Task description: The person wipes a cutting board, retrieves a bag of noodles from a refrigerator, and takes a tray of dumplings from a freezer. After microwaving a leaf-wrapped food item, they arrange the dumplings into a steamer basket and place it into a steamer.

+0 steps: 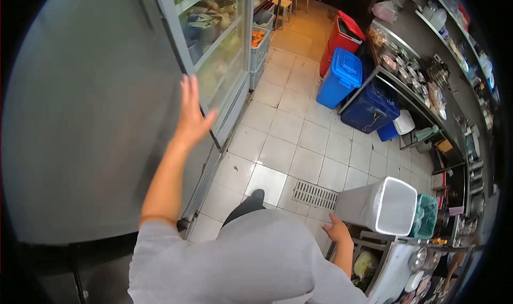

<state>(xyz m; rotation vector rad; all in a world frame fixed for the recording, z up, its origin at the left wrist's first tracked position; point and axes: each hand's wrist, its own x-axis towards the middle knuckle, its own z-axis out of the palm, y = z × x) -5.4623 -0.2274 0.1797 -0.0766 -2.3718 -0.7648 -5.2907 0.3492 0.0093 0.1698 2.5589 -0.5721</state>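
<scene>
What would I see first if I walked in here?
The bright red bin and blue bin stand out on the white tiled floor. Close up, the left hand is raised open at the glass fridge door, while the right hand touches a tilted white bin.

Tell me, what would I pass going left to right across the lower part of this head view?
left hand → floor drain → white bin → green basket
</scene>
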